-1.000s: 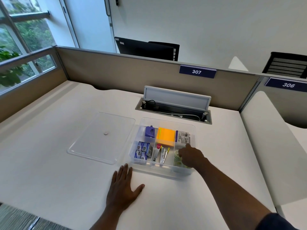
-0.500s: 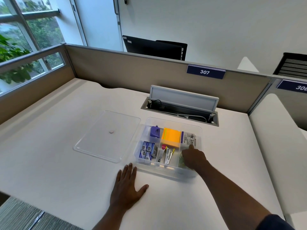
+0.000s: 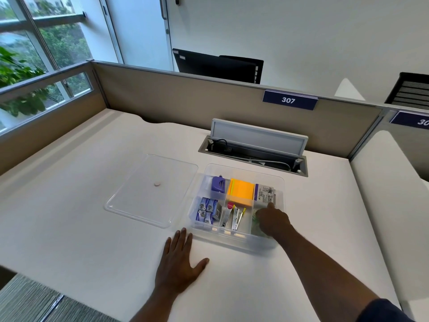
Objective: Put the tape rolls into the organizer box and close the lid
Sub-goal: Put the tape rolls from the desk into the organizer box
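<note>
Left hand (image 3: 178,263) flat on the surface (image 3: 81,228), palm down, fingers spread, holding nothing, just before the box (image 3: 282,182). Right arm reaches forward; right hand (image 3: 272,220) knuckles-up inside the box's near-right compartment, over greenish tape (image 3: 255,220); grip on it cannot be told. Lid (image 3: 139,201) lies flat, left of box.

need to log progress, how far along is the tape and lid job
Mostly done: a greenish tape roll sits in the organizer box, front right compartment. In hand: the right hand is down in that compartment over it; the left hand lies flat on the desk. Left: the clear lid lies beside the box, not yet on.
</note>
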